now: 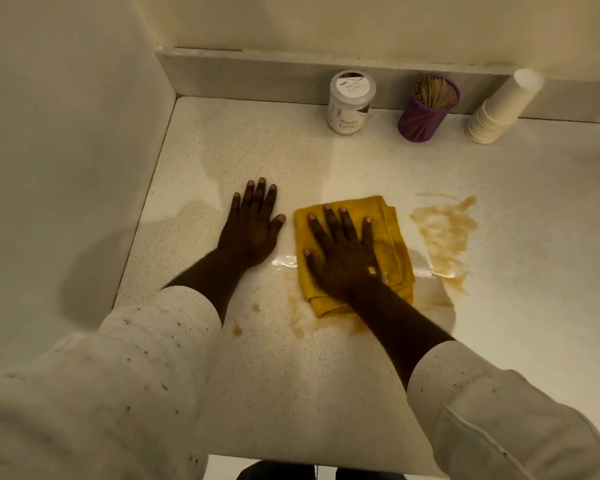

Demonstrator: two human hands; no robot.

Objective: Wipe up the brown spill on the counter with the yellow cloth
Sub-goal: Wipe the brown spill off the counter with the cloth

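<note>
A folded yellow cloth [392,233] lies flat on the speckled white counter [257,154]. My right hand [343,254] presses on it, palm down, fingers spread. A brown spill [445,233] spreads just right of the cloth, with thinner brown smears [300,320] and drops below and left of it. My left hand [253,226] rests flat on the bare counter to the left of the cloth, fingers apart, holding nothing.
Along the back wall stand a white jar labelled Masala Extract [350,103], a purple holder of wooden sticks [426,110] and a tilted stack of paper cups [503,107]. A side wall [66,168] bounds the counter on the left. The counter's front edge runs along the bottom.
</note>
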